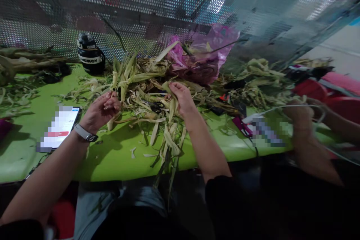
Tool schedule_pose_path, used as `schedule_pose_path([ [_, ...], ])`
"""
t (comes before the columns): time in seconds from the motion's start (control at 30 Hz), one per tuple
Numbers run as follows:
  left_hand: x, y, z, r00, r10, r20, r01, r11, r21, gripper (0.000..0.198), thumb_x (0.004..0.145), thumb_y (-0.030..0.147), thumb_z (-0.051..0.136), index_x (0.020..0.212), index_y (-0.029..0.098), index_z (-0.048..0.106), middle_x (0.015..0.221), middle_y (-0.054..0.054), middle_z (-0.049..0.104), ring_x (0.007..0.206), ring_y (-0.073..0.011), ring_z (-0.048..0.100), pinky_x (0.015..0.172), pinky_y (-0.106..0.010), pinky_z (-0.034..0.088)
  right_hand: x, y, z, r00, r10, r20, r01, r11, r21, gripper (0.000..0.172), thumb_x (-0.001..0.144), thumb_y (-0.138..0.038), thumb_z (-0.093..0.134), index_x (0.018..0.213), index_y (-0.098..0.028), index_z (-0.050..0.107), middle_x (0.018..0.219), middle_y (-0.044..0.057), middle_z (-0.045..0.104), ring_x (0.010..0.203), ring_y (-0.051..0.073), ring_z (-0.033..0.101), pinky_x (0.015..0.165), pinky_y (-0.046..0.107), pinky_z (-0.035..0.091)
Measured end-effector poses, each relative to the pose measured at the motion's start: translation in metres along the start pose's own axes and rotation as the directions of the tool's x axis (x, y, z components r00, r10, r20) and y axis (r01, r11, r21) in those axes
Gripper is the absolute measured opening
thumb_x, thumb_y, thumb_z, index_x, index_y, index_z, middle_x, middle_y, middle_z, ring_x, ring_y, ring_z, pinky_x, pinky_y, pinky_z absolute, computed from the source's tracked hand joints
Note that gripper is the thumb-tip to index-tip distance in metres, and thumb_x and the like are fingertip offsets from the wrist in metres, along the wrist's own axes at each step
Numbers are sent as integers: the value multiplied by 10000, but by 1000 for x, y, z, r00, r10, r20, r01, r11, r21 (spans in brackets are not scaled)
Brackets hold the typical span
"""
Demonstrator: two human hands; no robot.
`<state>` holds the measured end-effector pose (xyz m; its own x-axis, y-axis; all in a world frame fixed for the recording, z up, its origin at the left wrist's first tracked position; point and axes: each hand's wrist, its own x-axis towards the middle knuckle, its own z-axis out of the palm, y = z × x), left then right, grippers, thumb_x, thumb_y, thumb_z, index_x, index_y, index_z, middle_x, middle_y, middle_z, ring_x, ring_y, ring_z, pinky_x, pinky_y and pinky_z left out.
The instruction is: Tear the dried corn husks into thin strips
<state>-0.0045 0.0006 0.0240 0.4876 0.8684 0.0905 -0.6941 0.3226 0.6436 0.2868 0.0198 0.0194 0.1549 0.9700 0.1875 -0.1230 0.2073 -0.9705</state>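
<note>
Pinched in the fingers of my left hand (105, 108) is the lower end of a bundle of corn husks (126, 73), whose pale green leaves fan out upward. My left wrist wears a watch with a pale band. A green corn husk strip (172, 108) hangs from my right hand (182, 96), gripped between thumb and fingers. Between and behind my hands lies a loose heap of dried husks (140, 99). Several long strips (170, 142) trail from the heap over the near table edge. The exact finger contact on the left is partly hidden.
A lit phone (63, 127) lies left on the green table (120, 163). Behind are a black bottle (91, 58), a pink plastic bag (202, 60) and a perforated metal panel (157, 3). At right, another person's hands (299, 114) are near a white cable and a second husk pile (258, 82).
</note>
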Motion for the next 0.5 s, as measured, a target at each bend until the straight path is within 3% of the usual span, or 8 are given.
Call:
schedule_pose_path([
  [0.1,0,0,1,1000,23,-14,-23,1000,16,60,884,114,538,867,103,594,583,50,337,546,-61,329,623,-179,457,14,8,-14,978,-116,-171,114,993,-23,328,698,-498,693,834,-219,585,689,-35,608,596,108,579,591,252,506],
  [0.2,1,-1,0,998,53,-30,-51,998,41,53,885,125,549,864,117,597,592,48,349,550,-59,347,641,-182,460,22,14,-25,954,-207,-216,188,976,-107,383,739,-481,635,1022,-225,608,958,26,677,864,166,648,751,310,533],
  [0.3,3,0,-1,997,76,-33,-75,997,19,76,897,131,537,850,124,596,605,44,386,550,-54,357,651,-176,462,22,18,-25,948,-230,-219,183,960,-213,502,725,-473,658,1144,-207,587,1150,85,639,1046,214,615,873,365,509],
  [0.37,5,2,-2,995,87,-41,-88,996,-5,117,917,136,508,839,123,595,599,46,401,537,-50,347,648,-169,463,18,21,-18,949,-267,-169,199,921,-335,510,723,-481,669,1141,-198,594,1181,107,617,1080,228,594,905,387,492],
  [0.5,6,4,0,993,104,-62,-106,994,-34,218,963,141,415,831,131,587,583,50,398,524,-52,317,638,-157,454,0,24,3,928,-363,89,344,736,-583,299,808,-436,594,934,-174,669,1011,96,647,956,203,605,872,364,487],
])
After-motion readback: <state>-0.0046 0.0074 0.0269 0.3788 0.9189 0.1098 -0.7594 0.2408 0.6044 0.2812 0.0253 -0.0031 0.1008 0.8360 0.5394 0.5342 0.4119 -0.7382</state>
